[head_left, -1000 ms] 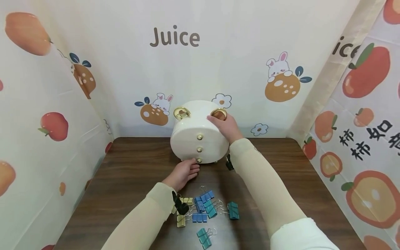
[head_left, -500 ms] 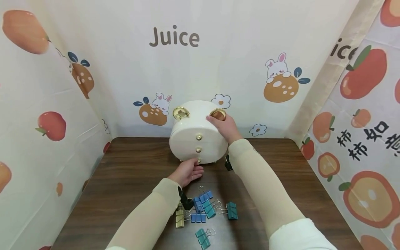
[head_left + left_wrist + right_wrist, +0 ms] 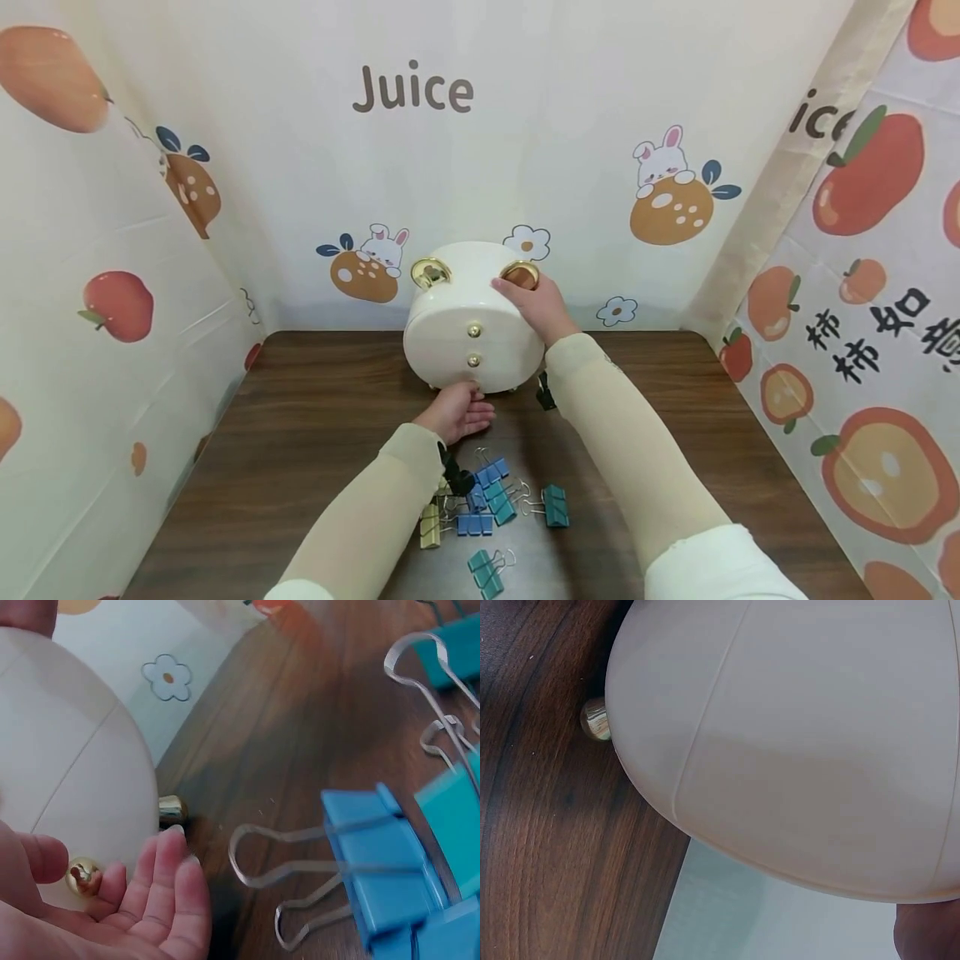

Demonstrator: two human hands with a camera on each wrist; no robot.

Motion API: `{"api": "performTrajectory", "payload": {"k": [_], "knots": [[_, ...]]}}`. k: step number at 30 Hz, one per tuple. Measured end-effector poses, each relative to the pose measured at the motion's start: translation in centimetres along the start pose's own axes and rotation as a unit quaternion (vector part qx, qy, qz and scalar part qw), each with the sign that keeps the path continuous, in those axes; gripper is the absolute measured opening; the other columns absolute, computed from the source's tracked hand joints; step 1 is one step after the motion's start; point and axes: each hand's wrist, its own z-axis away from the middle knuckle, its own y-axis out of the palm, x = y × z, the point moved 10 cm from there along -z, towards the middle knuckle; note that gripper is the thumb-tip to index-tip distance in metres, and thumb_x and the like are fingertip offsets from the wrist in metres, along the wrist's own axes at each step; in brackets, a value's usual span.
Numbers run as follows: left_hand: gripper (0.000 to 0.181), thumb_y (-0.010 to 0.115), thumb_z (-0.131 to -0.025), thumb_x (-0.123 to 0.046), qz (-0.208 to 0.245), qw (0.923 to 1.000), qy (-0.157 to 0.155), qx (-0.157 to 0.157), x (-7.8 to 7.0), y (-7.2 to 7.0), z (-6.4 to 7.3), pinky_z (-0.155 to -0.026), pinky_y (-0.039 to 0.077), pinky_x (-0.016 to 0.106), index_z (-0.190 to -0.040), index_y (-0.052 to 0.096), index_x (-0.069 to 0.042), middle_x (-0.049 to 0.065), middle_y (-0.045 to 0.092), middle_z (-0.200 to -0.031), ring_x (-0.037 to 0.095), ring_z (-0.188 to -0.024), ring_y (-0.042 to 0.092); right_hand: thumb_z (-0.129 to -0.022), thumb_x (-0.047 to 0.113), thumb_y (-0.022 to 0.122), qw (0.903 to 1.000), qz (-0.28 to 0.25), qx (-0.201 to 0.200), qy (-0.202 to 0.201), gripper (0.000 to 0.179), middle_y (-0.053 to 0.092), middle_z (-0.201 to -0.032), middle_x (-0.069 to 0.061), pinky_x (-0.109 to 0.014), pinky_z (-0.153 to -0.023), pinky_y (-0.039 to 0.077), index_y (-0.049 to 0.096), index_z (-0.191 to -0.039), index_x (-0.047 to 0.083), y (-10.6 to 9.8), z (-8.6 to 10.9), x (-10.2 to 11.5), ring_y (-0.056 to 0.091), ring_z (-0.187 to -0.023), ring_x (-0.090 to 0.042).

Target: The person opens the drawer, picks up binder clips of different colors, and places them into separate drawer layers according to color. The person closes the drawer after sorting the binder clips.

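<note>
A glossy white oval drawer box [image 3: 438, 333] with gold trim stands upright at the back of the table. Two round gold knobs show on its front; the lowest gold knob [image 3: 79, 873], hidden in the head view, is pinched between the thumb and index finger of my left hand [image 3: 459, 412]. That hand's other fingers extend to the right, palm turned up. My right hand [image 3: 545, 308] grips the box's upper right side beside the right gold ear [image 3: 521, 273], thumb on the top. A matching gold ear [image 3: 431, 272] rises at the upper left.
Several binder clips lie in front: blue clips [image 3: 476, 524], teal clips [image 3: 556, 506] and yellow clips [image 3: 430, 527], some partly under the left wrist. Fruit-print curtains [image 3: 562, 167] enclose the dark wooden table [image 3: 322, 408] at the back and sides.
My left hand has shifted slightly right and now covers the lowest knob, its fingers spreading further right. My right hand and the box keep their place.
</note>
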Motion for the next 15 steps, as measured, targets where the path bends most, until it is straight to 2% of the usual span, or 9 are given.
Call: {"api": "performTrajectory", "payload": {"k": [3, 6, 11, 15], "knots": [[0.040, 0.039, -0.108, -0.018, 0.014, 0.9999, -0.003, 0.001, 0.1, 0.3, -0.4, -0.102, 0.050, 0.049, -0.135, 0.048, 0.009, 0.027, 0.063, -0.123, 0.033, -0.103, 0.067, -0.075, 0.076, 0.076, 1.0000, 0.005, -0.006, -0.006, 0.081, 0.067, -0.117, -0.004, -0.052, -0.089, 0.054, 0.058, -0.136, 0.026, -0.2, 0.0, -0.1, 0.068, -0.102, -0.024], [0.039, 0.036, -0.107, -0.016, 0.048, 0.9988, -0.006, 0.009, 0.2, 0.6, -0.8, -0.103, 0.049, 0.048, -0.134, 0.048, 0.009, 0.027, 0.061, -0.123, 0.033, -0.103, 0.066, -0.073, 0.077, 0.077, 0.9999, 0.007, -0.009, -0.002, 0.083, 0.067, -0.117, -0.003, -0.052, -0.089, 0.054, 0.058, -0.136, 0.027, -0.3, 0.0, -0.3, 0.068, -0.102, -0.024], [0.036, 0.035, -0.105, -0.014, 0.110, 0.9937, -0.014, 0.017, 0.3, 0.8, -1.2, -0.104, 0.047, 0.049, -0.129, 0.048, 0.009, 0.027, 0.058, -0.126, 0.035, -0.109, 0.062, -0.073, 0.078, 0.076, 0.9998, 0.012, -0.010, -0.008, 0.084, 0.066, -0.118, -0.004, -0.052, -0.090, 0.053, 0.058, -0.136, 0.025, -0.2, 0.1, -0.1, 0.066, -0.104, -0.024], [0.029, 0.035, -0.104, -0.012, 0.125, 0.9918, -0.017, 0.019, 0.3, 0.9, -1.3, -0.104, 0.046, 0.048, -0.121, 0.049, 0.005, 0.027, 0.057, -0.125, 0.034, -0.108, 0.061, -0.075, 0.077, 0.075, 0.9996, 0.019, -0.012, -0.016, 0.083, 0.066, -0.118, -0.004, -0.052, -0.089, 0.054, 0.058, -0.136, 0.024, -0.3, 0.1, 0.3, 0.066, -0.104, -0.025]]}}
